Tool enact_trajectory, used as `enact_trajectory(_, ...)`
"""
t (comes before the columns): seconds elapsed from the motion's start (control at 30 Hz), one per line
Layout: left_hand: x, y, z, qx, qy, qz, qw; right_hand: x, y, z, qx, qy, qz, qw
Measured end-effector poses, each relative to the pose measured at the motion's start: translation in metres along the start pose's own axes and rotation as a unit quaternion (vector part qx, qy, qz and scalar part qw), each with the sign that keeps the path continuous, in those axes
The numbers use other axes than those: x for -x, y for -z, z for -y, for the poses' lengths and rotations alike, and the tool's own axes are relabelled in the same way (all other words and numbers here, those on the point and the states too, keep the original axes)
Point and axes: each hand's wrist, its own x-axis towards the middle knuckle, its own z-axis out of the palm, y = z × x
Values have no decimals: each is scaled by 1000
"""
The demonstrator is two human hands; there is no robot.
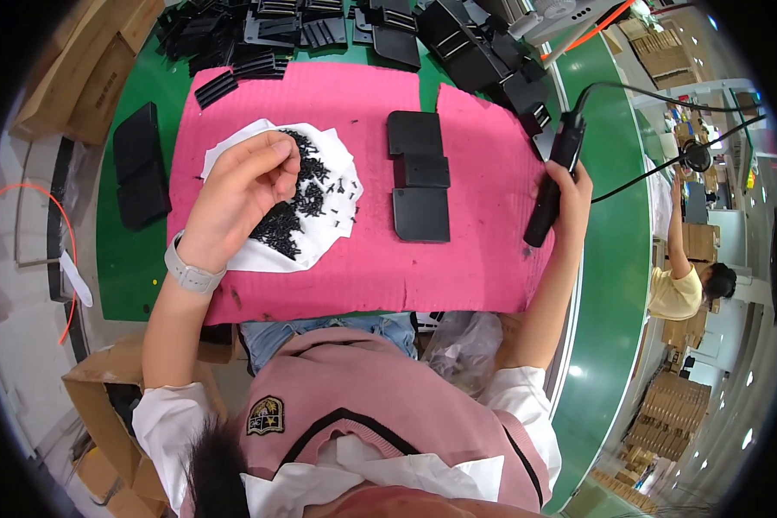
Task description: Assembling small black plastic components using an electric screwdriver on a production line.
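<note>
My left hand (pixel 242 190) hovers over a pile of small black screws (pixel 306 194) lying on a white sheet (pixel 315 246), with its fingertips pinched together above them; whether a screw sits between them is hidden. My right hand (pixel 570 194) grips a black electric screwdriver (pixel 554 177) with a cable, held upright at the right edge of the pink mat (pixel 475 259). Three flat black plastic parts (pixel 419 177) lie in a row on the mat between the two hands, touching neither.
Heaps of black plastic parts (pixel 337 30) fill the back of the green table (pixel 613 285). A black part (pixel 140 164) lies left of the mat. Cardboard boxes (pixel 95 69) stand at the left and below. Another person (pixel 686 276) works at the right.
</note>
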Motion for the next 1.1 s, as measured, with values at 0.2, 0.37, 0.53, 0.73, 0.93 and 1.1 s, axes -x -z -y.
enact_trajectory(0.2,-15,-31,16,-10,10,91,996,38,-64,108,-381,247,268,850)
enact_trajectory(0.37,-14,-64,19,-93,13,104,990,43,-96,143,-512,313,398,694)
enact_trajectory(0.53,-16,-64,22,-118,-37,113,986,32,-102,136,-460,394,446,659)
enact_trajectory(0.73,-22,-59,26,-170,-46,93,980,32,-105,127,-433,387,421,697)
enact_trajectory(0.93,-22,-58,38,-178,-96,57,978,51,-108,128,-425,317,296,794)
enact_trajectory(1.1,-20,-67,29,-179,-25,67,981,30,-109,110,-554,225,346,723)
